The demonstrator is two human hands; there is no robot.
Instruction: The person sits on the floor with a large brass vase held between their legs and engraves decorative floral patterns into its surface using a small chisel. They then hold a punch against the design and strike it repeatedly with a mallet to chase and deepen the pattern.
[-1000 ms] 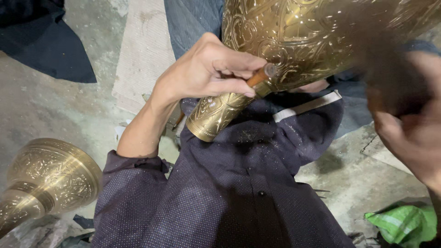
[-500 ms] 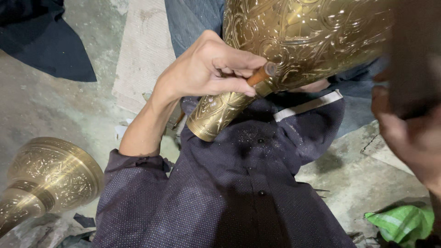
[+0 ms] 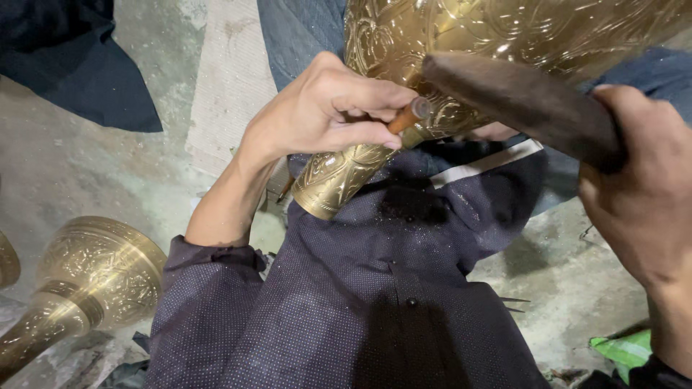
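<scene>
Left hand (image 3: 324,108) pins chisel (image 3: 408,117) against vase (image 3: 504,36).

Light is moderate and falls from above, raising bright glare streaks on the engraved brass vase (image 3: 504,36) just above the left hand (image 3: 324,108), which is sharp and evenly lit. The dark mallet (image 3: 519,101) gripped by the right hand (image 3: 641,194) is slightly soft, and that hand sits in dimmer light. Below both grips the dark shirt (image 3: 360,302) falls into deep shadow.
</scene>
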